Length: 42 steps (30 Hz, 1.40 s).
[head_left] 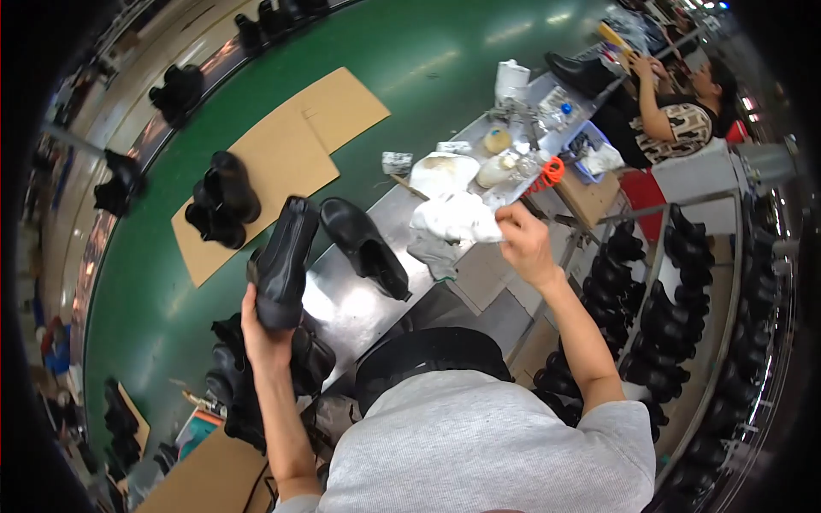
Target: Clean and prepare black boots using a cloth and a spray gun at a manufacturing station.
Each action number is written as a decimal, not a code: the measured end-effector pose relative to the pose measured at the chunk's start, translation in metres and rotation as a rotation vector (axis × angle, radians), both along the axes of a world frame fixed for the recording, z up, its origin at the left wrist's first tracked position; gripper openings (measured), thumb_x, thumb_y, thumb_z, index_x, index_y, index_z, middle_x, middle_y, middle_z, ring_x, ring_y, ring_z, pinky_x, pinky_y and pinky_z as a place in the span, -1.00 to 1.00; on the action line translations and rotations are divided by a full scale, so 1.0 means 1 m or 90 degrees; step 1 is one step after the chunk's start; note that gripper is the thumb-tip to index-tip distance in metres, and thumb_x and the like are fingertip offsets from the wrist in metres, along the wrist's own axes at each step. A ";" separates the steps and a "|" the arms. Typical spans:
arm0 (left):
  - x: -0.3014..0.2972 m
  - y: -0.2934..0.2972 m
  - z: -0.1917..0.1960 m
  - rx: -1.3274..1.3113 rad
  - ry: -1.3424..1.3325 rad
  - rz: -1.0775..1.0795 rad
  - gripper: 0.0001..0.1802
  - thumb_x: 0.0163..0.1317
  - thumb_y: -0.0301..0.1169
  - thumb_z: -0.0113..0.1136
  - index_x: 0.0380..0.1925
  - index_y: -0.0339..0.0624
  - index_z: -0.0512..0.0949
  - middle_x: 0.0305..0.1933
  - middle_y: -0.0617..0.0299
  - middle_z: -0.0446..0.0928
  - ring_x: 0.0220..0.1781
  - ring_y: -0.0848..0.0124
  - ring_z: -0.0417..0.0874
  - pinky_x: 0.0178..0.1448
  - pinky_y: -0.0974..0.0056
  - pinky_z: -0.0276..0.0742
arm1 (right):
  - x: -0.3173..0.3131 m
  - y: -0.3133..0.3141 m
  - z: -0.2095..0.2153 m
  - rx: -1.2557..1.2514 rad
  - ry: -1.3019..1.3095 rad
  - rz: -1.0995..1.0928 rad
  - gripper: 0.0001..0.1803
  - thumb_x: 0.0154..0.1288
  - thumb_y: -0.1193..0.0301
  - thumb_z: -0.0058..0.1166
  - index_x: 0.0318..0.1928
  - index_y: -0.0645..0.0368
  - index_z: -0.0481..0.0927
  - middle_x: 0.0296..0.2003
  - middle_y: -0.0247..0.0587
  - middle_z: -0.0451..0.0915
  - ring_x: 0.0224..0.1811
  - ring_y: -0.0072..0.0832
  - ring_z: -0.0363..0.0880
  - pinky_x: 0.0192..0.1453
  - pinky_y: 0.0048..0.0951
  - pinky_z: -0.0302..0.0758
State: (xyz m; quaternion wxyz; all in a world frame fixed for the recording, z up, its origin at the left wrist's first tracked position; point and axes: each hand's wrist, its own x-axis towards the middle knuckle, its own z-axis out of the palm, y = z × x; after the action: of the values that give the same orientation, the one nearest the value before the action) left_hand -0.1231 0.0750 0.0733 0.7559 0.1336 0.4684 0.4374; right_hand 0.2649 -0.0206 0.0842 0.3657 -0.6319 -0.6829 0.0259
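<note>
My left hand point(267, 335) grips a black shoe point(289, 256) near its heel, holding it up with the toe pointing away from me. Another black shoe point(363, 244) lies just right of it on the shiny metal bench point(342, 295). At the right, the fingers of my right hand point(526, 246) pinch the edge of a white cloth point(457, 217) that rests on the bench. A second white cloth point(443, 173) is bunched behind it, and a grey rag point(434, 255) hangs over the bench's near edge.
Brown cardboard point(282, 154) with a pair of black shoes point(224, 197) covers part of the green belt point(428, 60). Bottles point(496, 171) and an orange coiled hose point(549, 175) sit right. Shoe racks point(667, 316) stand at my right; a co-worker point(676, 120) sits beyond.
</note>
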 end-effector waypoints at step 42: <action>0.083 -0.056 -0.002 0.242 0.618 -0.241 -0.52 0.20 -0.26 0.07 -0.01 -0.44 0.50 -0.28 0.17 0.51 -0.20 0.46 0.47 0.00 0.39 0.34 | 0.114 -0.036 -0.118 0.100 0.069 -0.276 -0.37 0.07 0.53 0.04 0.22 0.27 0.26 -0.06 0.05 0.37 0.01 -0.06 0.38 0.13 -0.24 0.33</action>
State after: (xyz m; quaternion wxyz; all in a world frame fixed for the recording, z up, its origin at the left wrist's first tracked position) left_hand -0.0396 0.0193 0.0710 0.4810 0.5360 0.6435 0.2593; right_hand 0.3788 -0.0566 -0.0334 0.4466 -0.7311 -0.5108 -0.0723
